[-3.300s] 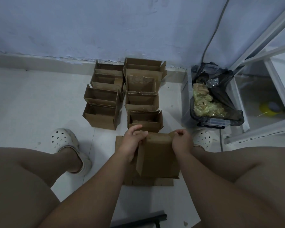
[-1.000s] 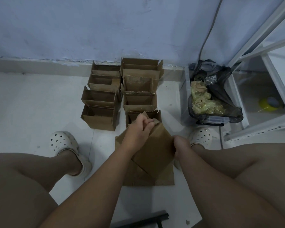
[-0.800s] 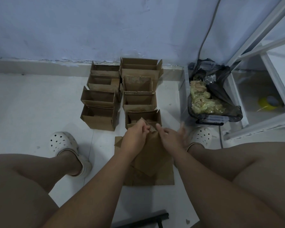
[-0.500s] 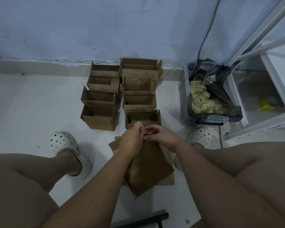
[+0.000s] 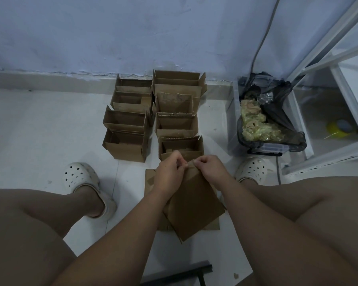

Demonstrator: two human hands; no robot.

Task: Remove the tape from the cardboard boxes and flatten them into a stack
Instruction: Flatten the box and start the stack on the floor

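Your left hand (image 5: 170,174) and right hand (image 5: 210,169), fingers curled, pinch top edge of flattened box (image 5: 194,205), tilted above flat stack (image 5: 151,180) on floor. Possibly tape between fingertips; too small. Open boxes (image 5: 175,124) stand beyond.

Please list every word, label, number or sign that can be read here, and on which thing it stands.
No text can be read anywhere.
Held box: plain brown, no print.
Open boxes behind it: no print visible.
Yellow object at far right: too blurred to tell.

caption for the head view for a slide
Left hand and right hand pinch a cardboard box's top edge above the flattened stack.
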